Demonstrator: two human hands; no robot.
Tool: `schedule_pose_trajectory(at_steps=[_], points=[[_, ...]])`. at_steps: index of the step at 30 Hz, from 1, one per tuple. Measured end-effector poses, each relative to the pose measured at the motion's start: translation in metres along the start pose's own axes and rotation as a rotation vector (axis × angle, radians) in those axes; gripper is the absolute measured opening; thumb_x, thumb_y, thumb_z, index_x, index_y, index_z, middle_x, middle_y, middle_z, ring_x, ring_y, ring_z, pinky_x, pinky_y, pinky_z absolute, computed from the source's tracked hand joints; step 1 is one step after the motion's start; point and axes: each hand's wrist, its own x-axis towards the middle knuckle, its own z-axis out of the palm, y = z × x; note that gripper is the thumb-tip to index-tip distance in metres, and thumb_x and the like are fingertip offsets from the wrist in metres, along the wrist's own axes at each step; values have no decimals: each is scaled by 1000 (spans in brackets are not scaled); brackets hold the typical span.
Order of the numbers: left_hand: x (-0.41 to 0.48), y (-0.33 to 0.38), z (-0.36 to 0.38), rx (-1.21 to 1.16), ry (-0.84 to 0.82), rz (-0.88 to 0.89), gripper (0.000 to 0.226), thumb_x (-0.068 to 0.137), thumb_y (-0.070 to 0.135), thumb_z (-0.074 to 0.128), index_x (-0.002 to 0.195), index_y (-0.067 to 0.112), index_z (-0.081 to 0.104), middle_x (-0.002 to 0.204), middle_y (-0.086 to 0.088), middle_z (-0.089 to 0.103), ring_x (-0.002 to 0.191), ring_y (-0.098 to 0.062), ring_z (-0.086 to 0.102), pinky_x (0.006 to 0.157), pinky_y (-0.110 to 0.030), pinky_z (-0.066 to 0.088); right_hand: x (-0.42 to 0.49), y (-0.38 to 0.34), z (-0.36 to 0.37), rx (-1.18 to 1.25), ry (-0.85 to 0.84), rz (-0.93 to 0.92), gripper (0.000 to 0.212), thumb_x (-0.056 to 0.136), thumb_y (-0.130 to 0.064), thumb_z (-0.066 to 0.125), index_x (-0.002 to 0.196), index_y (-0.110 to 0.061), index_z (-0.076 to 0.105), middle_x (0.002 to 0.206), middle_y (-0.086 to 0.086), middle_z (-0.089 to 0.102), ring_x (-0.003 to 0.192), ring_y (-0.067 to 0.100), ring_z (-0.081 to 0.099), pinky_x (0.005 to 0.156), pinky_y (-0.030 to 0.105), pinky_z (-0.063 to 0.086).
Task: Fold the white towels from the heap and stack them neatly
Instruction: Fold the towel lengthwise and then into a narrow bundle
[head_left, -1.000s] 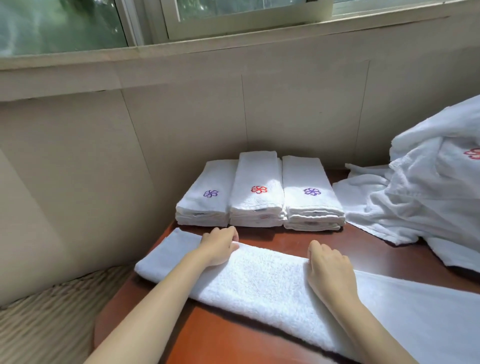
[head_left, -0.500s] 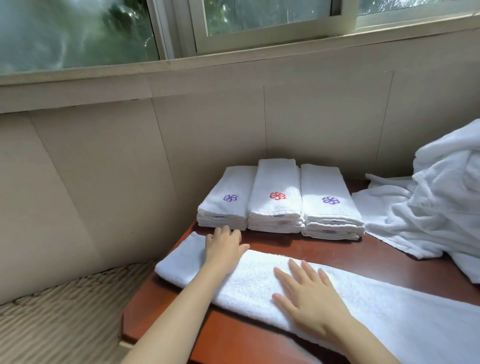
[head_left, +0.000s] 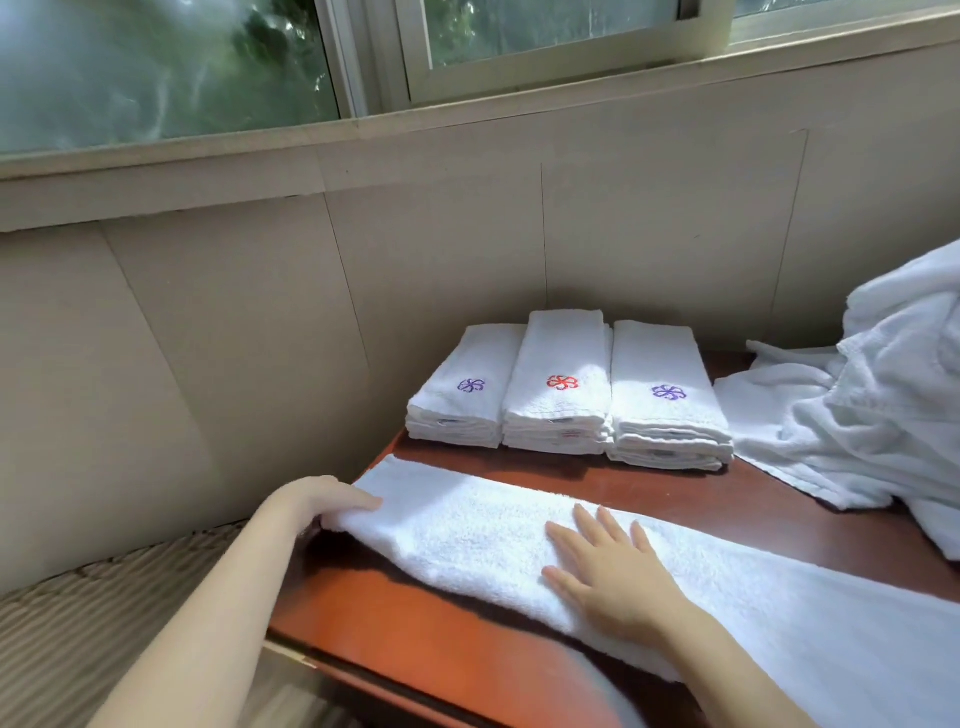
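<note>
I see the red-brown worktop (head_left: 447, 654) carrying everything. The long white towel (head_left: 467, 525), folded into a strip, lies across its near side, from the left edge towards the lower right. The heap (head_left: 883, 415) of loose towels sits far right. Three folded stacks (head_left: 561, 384) stand side by side by the wall, marked purple, red, purple. My right grip (head_left: 608, 566) rests flat on the strip, fingers straight and spread; my left grip (head_left: 317, 501) pinches the strip's left end
</note>
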Motion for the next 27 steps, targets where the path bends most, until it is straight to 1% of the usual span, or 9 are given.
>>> schedule_pose_trajectory(at_steps=[3, 5, 7, 10, 12, 15, 19, 23, 27], points=[[-18, 14, -3, -288, -77, 86, 41, 81, 22, 74, 114, 1, 63, 100, -12, 69, 97, -27, 64, 92, -35, 50, -8, 3, -16, 204, 151, -17, 27, 95, -39, 45, 115, -28, 59, 124, -7, 56, 122, 16, 48, 98, 29, 36], [-42, 37, 2, -402, -32, 239, 34, 82, 15, 72, 113, 3, 64, 98, -12, 70, 94, -24, 66, 86, -36, 53, -13, 4, -27, 421, 250, 53, 22, 96, -33, 48, 103, -24, 67, 104, -10, 66, 99, 10, 59, 85, 26, 44], [-76, 65, 18, -426, -49, 471, 36, 79, 16, 75, 112, 7, 63, 101, -11, 71, 91, -20, 68, 78, -32, 54, -17, 3, -41, 836, 279, 165, 28, 97, -37, 48, 94, -19, 69, 91, -2, 72, 85, 14, 65, 81, 30, 49], [-132, 93, 64, -211, -267, 721, 44, 74, 31, 77, 111, 19, 57, 106, -3, 64, 87, -11, 65, 74, -28, 55, -25, 7, -57, 1520, 58, 235, 53, 96, -55, 35, 106, -11, 65, 98, 12, 72, 81, 25, 69, 73, 34, 53], [-154, 101, 93, -56, -520, 782, 35, 86, 26, 70, 118, 24, 54, 109, 3, 60, 89, -7, 63, 72, -19, 53, -30, 14, -55, 1771, -30, 190, 63, 94, -61, 34, 120, -10, 60, 116, 13, 67, 99, 29, 67, 82, 39, 53], [-158, 101, 108, -22, -516, 815, 27, 93, 22, 60, 120, 23, 59, 113, 6, 63, 95, -6, 63, 80, -17, 51, -31, 26, -40, 1699, 126, 187, 51, 95, -38, 49, 131, -2, 52, 131, 12, 58, 125, 26, 52, 108, 44, 38], [-144, 93, 103, -112, -237, 748, 15, 95, 19, 56, 107, 24, 64, 113, -3, 66, 92, -9, 61, 81, -22, 48, -20, 31, -25, 1372, 220, 461, 30, 87, -8, 61, 114, 3, 56, 108, 21, 65, 95, 32, 65, 86, 43, 53], [-132, 74, 103, -119, -193, 667, 17, 94, 15, 56, 108, 19, 65, 113, -4, 65, 92, -6, 62, 66, -6, 44, -17, 29, -33, 1253, 169, 436, 30, 81, 2, 50, 109, -7, 46, 91, 8, 51, 73, 16, 50, 58, 25, 42], [-131, 65, 110, -223, -133, 611, 15, 93, 10, 57, 105, 15, 65, 113, -9, 66, 101, -15, 65, 83, -15, 47, -19, 42, -38, 1189, 73, 329, 34, 78, 6, 47, 111, -3, 48, 94, 10, 45, 77, 20, 47, 56, 26, 40]])
